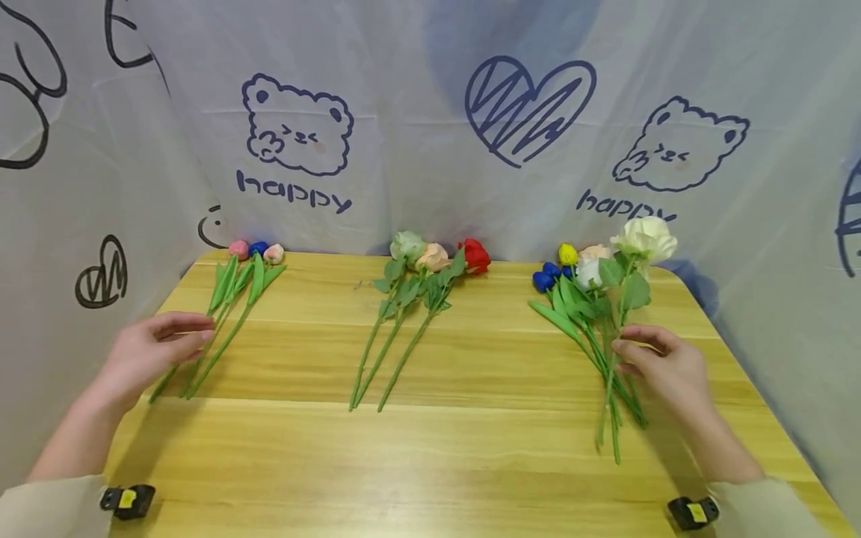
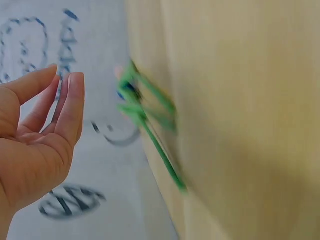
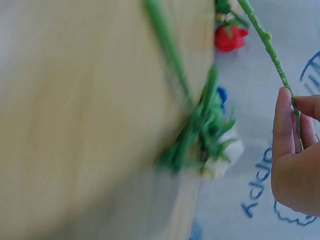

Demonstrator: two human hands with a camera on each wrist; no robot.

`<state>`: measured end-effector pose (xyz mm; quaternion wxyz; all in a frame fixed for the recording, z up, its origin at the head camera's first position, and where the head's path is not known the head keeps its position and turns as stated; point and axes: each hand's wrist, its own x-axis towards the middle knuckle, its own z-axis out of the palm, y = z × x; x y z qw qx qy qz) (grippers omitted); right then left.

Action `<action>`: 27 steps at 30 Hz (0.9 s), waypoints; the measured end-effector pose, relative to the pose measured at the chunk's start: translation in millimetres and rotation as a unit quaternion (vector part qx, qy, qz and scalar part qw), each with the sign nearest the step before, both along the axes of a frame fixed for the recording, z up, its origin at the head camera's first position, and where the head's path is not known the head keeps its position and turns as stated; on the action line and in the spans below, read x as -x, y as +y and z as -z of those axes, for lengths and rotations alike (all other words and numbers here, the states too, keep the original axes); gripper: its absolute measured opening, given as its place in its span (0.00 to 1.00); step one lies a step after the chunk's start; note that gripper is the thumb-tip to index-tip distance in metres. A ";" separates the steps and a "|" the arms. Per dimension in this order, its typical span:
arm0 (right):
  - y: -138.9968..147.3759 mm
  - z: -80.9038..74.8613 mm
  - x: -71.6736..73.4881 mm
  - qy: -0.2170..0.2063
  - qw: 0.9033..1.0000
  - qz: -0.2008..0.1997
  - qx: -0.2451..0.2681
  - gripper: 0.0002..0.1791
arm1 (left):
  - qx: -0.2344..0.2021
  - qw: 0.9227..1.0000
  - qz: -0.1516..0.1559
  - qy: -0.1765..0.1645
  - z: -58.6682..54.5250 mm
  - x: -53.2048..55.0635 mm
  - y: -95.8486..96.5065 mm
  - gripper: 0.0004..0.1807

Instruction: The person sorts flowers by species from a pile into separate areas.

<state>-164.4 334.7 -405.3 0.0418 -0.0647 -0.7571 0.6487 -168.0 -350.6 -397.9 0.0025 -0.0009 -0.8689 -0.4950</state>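
My right hand (image 1: 673, 373) pinches the green stem of a large white rose (image 1: 644, 240) between thumb and fingers. In the right wrist view the gripped stem (image 3: 270, 47) rises clear of the table. Below and beside it lies a bunch with blue tulips (image 1: 546, 280), a yellow tulip (image 1: 568, 254), a smaller white rose (image 1: 589, 273) and a peach flower (image 1: 596, 252). My left hand (image 1: 151, 351) hovers over the stems of the left group with nothing between its fingers. That group holds a pink tulip (image 1: 238, 249), a blue tulip (image 1: 258, 249) and a pale pink tulip (image 1: 273, 254).
At the middle of the wooden table (image 1: 403, 471) lie a pale green rose (image 1: 407, 245), a peach rose (image 1: 433, 257) and a red rose (image 1: 474, 256), stems toward me. A white curtain (image 1: 403, 97) with drawings hangs behind the table and along both sides.
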 end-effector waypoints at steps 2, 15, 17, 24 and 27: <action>-12.6 -4.6 3.6 0.018 0.999 0.009 0.027 0.20 | -0.026 0.999 0.004 0.020 -5.3 2.5 18.5 0.25; -98.6 -23.2 32.5 0.098 0.984 0.025 0.143 0.11 | -0.154 0.982 0.083 0.065 -30.3 26.4 155.8 0.21; -109.8 -22.9 36.1 0.104 0.982 0.017 0.155 0.10 | -0.163 0.979 0.103 0.060 -30.7 30.1 175.8 0.20; -145.8 -18.4 46.2 0.109 0.975 -0.005 0.195 0.10 | -0.201 0.964 0.169 0.037 -23.5 38.6 237.6 0.16; -157.6 -18.1 49.6 0.107 0.972 -0.013 0.211 0.10 | -0.218 0.957 0.189 0.027 -21.1 41.1 258.2 0.16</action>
